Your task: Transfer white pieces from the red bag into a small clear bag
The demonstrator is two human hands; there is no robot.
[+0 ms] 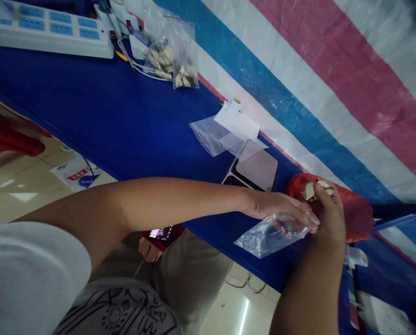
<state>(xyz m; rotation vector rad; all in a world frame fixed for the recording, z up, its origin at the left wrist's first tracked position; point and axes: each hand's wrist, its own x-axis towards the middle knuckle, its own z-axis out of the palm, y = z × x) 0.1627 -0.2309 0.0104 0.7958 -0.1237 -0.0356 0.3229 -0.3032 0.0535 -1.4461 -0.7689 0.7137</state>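
Over the right part of the blue table, my left hand [281,211] has its fingers closed on a clear plastic bag [265,236], whose body hangs down toward the table's front edge. My right hand [328,209] is beside the bag's upper end, with several pale, chunky pieces [310,191] held between thumb and fingers. Behind that hand lies a red bag [358,216], partly covered by the hand. Whether the clear bag has anything inside is hard to tell.
Small zip bags [211,135] and a white box with a dark device [257,167] lie mid-table. Filled bags [186,70], cables and a power strip [54,28] stand at the back left. A striped sheet [298,83] rises behind the blue table [99,107].
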